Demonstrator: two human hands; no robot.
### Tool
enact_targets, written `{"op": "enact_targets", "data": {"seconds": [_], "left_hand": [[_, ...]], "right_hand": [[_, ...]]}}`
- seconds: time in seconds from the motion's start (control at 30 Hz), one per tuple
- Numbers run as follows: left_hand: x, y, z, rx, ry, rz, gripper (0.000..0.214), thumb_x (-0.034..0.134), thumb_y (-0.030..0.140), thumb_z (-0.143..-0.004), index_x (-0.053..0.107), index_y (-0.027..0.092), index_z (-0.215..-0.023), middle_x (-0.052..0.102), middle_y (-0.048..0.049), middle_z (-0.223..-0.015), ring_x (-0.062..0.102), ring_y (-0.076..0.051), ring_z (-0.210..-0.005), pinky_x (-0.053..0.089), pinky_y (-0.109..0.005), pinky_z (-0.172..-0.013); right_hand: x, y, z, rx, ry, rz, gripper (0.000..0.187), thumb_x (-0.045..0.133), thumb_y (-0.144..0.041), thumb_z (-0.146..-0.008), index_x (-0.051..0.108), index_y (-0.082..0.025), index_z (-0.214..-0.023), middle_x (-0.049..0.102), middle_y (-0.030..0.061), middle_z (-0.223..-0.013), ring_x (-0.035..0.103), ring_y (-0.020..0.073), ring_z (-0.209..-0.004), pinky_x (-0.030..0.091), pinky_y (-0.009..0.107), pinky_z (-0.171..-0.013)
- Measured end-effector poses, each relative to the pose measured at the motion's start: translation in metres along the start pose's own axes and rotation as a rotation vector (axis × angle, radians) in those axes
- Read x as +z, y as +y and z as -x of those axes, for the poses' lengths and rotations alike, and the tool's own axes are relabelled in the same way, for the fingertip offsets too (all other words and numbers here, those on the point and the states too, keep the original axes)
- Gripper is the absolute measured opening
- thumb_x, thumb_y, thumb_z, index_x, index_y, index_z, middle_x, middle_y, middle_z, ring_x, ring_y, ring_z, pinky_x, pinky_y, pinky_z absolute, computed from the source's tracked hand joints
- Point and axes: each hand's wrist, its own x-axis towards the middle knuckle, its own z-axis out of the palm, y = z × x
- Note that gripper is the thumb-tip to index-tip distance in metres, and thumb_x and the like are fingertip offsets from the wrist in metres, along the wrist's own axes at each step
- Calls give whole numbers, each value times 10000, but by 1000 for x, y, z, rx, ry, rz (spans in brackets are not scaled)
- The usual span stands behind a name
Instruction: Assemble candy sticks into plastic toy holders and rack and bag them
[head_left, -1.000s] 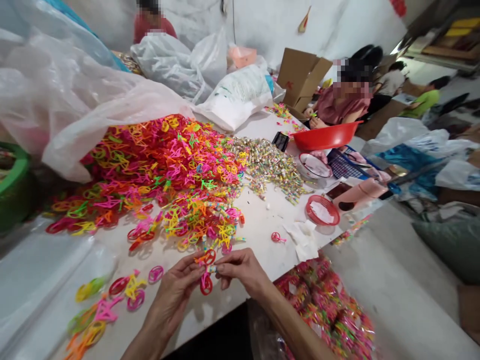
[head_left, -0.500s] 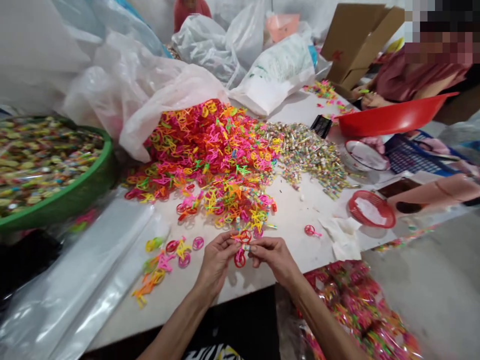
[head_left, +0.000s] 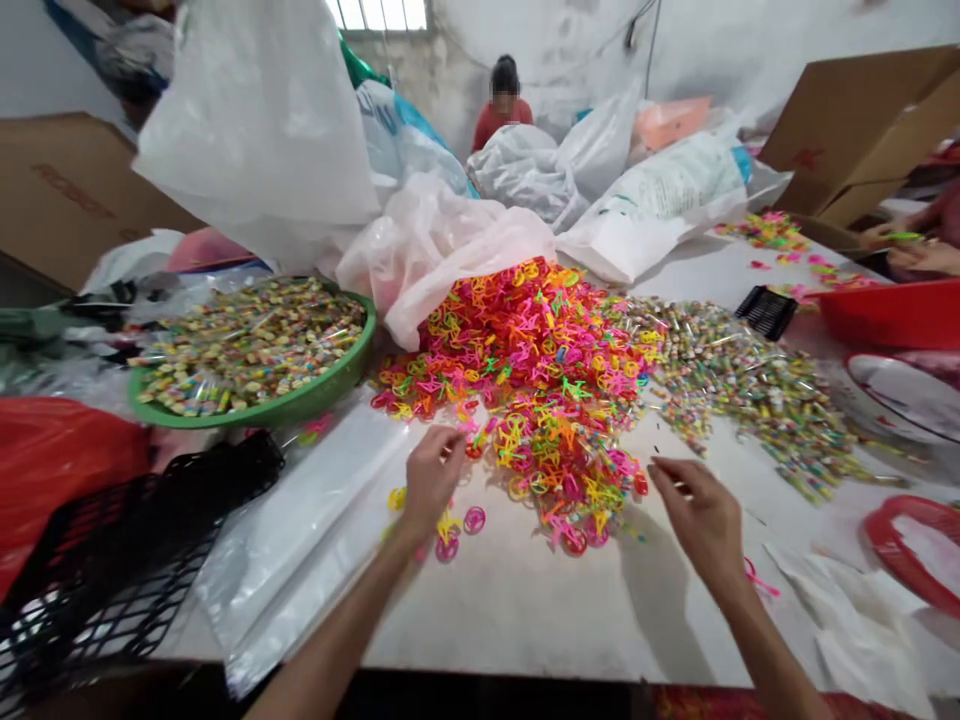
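One big heap of thin, shiny plastic toys (head_left: 532,350), all loops and spindly bits, sits mid-frame on the smooth white bench (head_left: 525,620). Left hand (head_left: 427,485) is curled at its lower-left edge, right hand (head_left: 705,515) half-curled just off its right side; honestly can't tell if either grip's pinching anything. Stubby glossy tubes (head_left: 750,380) come in two lots: one loose pile at right, one round green tub (head_left: 341,376) at left.

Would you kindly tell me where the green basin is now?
In the head view, the green basin is on the left, beyond the black mesh and left of the colourful plastic pile.
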Motion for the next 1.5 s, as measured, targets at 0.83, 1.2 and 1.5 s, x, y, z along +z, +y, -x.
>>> {"op": "enact_targets", "data": {"seconds": [0.83,1.2,1.5], "left_hand": [[-31,-2,18,-261,-407,739,498,633,247,-603,568,163,-1090,586,16,-660,517,-95,-506,404,-223,-478],[-6,17,66,-96,-669,578,399,584,124,-586,515,172,-976,525,66,-580,465,-80,-509,339,-204,-504],[5,6,92,-347,-687,1031,235,680,148,-610,645,130,-841,597,5,-687,504,-77,-606,381,-205,-613]], "right_hand": [[-15,-45,1,418,-76,-886,304,651,-313,-633,602,-146,-883,598,9,-598,524,117,-473,415,253,-487],[24,-113,70,345,-595,-945,94,645,-225,-654,690,-164,-710,569,-29,-483,482,84,-447,363,209,-451],[31,-86,94,559,-530,-1089,220,737,-322,-626,700,-158,-768,663,29,-577,590,116,-521,454,225,-528]]}}
